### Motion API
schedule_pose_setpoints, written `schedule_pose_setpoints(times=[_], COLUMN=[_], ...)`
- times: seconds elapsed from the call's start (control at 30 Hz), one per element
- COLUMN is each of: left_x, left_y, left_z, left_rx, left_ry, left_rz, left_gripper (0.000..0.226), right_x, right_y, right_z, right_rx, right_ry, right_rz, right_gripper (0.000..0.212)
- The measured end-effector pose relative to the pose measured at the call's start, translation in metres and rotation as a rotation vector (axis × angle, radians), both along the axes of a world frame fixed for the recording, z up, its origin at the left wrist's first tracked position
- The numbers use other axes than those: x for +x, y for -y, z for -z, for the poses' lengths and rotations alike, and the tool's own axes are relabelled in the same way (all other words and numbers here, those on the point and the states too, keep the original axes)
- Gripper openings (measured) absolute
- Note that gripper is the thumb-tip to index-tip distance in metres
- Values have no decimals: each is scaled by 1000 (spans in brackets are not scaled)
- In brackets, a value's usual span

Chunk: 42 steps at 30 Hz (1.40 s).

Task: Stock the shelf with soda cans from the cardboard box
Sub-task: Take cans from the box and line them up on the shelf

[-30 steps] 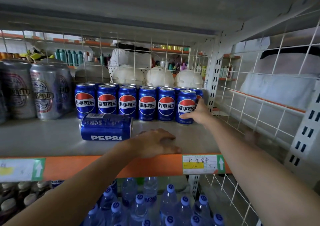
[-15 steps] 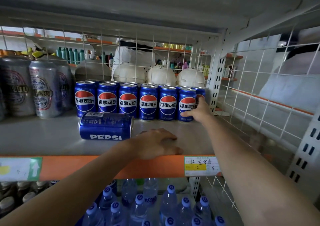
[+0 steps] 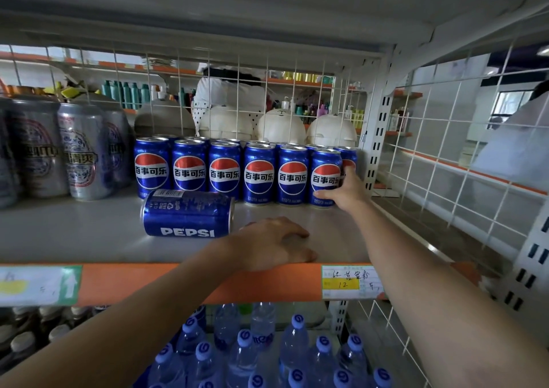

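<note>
right hand (image 3: 346, 190) fingers clamped round end can (image 3: 325, 176), probably squaring the row; left hand (image 3: 276, 243) fingers flat, apart, bracing on shelf (image 3: 74, 233)

One wide-angle camera, worn on the person's head, looks forward and slightly down into the shelf (image 3: 89, 233) from just in front of it. Its height falls between two levels: the underside of the upper shelf (image 3: 208, 7) spans the top, the orange front edge (image 3: 148, 283) crosses the lower third, and the caps of water bottles (image 3: 243, 355) show beneath. Both forearms enter from the bottom corners. The left hand (image 3: 273, 245) lies at the near edge, and the outstretched right hand (image 3: 347, 191) reaches the end Pepsi can (image 3: 325, 176) near the wire mesh (image 3: 178, 69) at the back. Straight lines bow towards the borders.
</note>
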State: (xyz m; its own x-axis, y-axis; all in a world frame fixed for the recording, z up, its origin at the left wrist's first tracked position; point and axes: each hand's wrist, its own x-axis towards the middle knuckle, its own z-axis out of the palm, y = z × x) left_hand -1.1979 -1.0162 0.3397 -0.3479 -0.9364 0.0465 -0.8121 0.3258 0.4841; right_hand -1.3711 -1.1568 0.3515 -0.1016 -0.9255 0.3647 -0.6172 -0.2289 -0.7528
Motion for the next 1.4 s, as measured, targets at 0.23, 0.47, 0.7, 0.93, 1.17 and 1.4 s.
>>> schedule_pose_setpoints(times=[0.23,0.47,0.7,0.93,1.17,1.4], left_x=[0,3,33,108,135,139], left_y=[1,-12,-38,-43,-35,-26], left_z=[2,-2,-15,-39,-38,-25], left_rx=[-64,-299,-535,-445,-200,-363], left_ry=[26,9,36,225,205,112], left_rz=[-5,50,22,-270,-283,-300], left_gripper=[64,55,50,67,93,74], right_x=[4,-2,10,38,44,43], right_y=[-22,-72,-127,-140,-140,-142], right_z=[-11,-24,-23,-1,12,13], right_rx=[83,94,28,-3,21,-24], right_ry=[-185,-341,-450,-531,-542,-541], right_rz=[-14,-183,-332,-405,-396,-368], right_gripper=[85,89,63,57,58,51])
